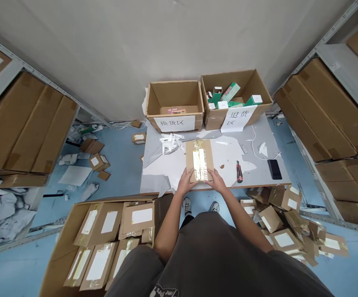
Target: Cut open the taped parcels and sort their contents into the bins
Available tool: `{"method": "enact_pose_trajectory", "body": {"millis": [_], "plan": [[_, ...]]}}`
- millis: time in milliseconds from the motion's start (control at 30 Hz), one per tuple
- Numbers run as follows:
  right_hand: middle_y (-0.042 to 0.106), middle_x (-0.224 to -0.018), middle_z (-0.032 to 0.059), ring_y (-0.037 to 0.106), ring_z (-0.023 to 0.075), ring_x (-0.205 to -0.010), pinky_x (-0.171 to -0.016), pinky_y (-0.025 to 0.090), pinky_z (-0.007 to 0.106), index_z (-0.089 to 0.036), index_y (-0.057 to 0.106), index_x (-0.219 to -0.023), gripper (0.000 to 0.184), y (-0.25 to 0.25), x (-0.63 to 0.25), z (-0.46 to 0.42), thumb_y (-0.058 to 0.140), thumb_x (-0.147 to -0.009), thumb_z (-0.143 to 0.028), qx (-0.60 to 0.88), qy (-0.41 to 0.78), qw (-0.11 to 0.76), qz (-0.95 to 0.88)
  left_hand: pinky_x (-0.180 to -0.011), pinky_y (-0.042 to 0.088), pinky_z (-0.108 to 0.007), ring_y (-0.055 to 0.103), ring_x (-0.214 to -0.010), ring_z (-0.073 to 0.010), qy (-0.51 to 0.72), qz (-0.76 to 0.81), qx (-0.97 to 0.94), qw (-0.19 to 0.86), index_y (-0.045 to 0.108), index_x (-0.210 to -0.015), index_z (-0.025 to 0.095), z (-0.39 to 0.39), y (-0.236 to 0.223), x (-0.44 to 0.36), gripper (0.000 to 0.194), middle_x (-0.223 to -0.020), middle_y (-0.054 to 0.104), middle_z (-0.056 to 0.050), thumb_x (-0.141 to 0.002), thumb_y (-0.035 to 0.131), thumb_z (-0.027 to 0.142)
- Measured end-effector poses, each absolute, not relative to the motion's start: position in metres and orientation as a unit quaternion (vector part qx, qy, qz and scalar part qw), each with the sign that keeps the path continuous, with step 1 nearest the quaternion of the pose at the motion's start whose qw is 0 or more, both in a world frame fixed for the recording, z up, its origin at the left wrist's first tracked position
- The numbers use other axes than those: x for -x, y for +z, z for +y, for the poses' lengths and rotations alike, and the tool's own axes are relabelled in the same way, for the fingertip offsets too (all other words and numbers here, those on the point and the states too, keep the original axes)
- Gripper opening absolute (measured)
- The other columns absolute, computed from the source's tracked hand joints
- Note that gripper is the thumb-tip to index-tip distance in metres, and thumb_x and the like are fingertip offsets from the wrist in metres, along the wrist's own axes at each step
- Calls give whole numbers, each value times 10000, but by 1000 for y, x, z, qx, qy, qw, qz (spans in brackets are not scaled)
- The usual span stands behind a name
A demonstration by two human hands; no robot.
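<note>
A small cardboard parcel (208, 154) lies at the front edge of the table, with shiny tape and a white label down its middle. My left hand (185, 182) grips its near left corner, and my right hand (217, 181) grips the near right corner. The fingertips under or behind the parcel are partly hidden. To the right of it lies a red and black utility knife (239, 171). Crumpled white plastic and paper scraps (170, 143) are to the left, just behind the parcel.
Two open cartons stand at the table's back: a left carton (179, 109) with pink items, a right carton (210, 119) with green-and-white boxes. A phone (274, 169) lies at right. A large carton of parcels (58, 247) is at my left; discarded boxes (286, 239) cover the floor at right.
</note>
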State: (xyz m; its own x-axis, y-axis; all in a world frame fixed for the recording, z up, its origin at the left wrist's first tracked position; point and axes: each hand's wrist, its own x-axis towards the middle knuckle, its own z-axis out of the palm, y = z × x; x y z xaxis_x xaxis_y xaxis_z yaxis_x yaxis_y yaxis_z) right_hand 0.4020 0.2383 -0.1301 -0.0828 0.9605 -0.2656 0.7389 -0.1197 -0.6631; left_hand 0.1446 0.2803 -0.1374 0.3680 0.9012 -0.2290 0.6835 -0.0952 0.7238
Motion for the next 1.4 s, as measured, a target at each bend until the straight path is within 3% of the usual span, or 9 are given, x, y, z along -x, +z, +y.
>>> {"method": "enact_pose_trajectory", "body": {"millis": [267,467,633,800,900,1000,1133,1233,1400], "plan": [[525,-1522,133,624,314,-1340,-1092,533,452,-335,433,-1633,821,-114,-409,251,808,-903,-315,655,340,114,-665,-1214,467,-538,485,-1511,-386,148,545,-744,357,456,-1654,308,283,-124,-151,931,-1700,421,-122,-818,859,226],[649,-1424,126,669,312,-1260,-1072,527,432,-293,539,-1555,603,-54,-420,275,651,-1017,-541,642,271,141,-703,-1175,503,-420,607,-1397,-292,231,544,-732,341,555,-1569,302,295,-65,-142,681,-1523,629,-87,-939,764,452],[772,-1221,141,728,336,-1080,-955,555,422,-226,587,-1448,654,-10,-426,353,586,-999,-703,674,278,110,-675,-1039,562,-406,744,-1143,-288,215,628,-663,346,539,-1559,335,360,-27,-152,692,-1295,773,-46,-939,733,570],[749,-1310,188,702,369,-1168,-1002,529,449,-164,478,-1562,737,-18,-412,430,487,-1040,-684,716,279,113,-630,-1156,487,-476,652,-1351,-348,223,668,-593,391,392,-1674,240,440,-38,-168,821,-1484,682,-121,-970,672,554],[701,-1416,201,677,376,-1249,-1073,499,483,-142,301,-1690,794,-32,-403,451,407,-1078,-636,721,293,133,-613,-1180,484,-431,647,-1371,-288,246,631,-561,477,311,-1711,235,463,-49,-168,804,-1555,633,-97,-999,624,439],[685,-1455,180,662,381,-1284,-1082,507,504,-170,215,-1737,810,-37,-401,447,389,-1081,-610,711,300,167,-614,-1220,452,-424,597,-1434,-274,266,615,-568,478,342,-1700,229,458,-52,-162,757,-1604,588,-94,-1014,597,418],[607,-1563,147,648,372,-1307,-1089,526,512,-236,235,-1745,820,-35,-411,402,472,-1049,-601,696,275,201,-632,-1302,345,-450,397,-1596,-302,300,595,-639,384,374,-1692,248,417,-55,-141,777,-1709,453,-101,-1007,631,511],[535,-1637,113,623,359,-1351,-1115,524,518,-282,284,-1730,853,-44,-418,355,591,-996,-588,665,284,212,-657,-1304,348,-455,301,-1642,-312,278,551,-695,369,357,-1694,288,378,-67,-127,920,-1759,358,-98,-910,772,531],[508,-1640,125,528,334,-1463,-1156,503,503,-274,334,-1711,786,-73,-405,312,608,-994,-442,643,309,241,-658,-1285,386,-454,415,-1577,-261,288,556,-697,348,330,-1697,282,342,-92,-139,747,-1690,453,-113,-1014,622,363]]}}
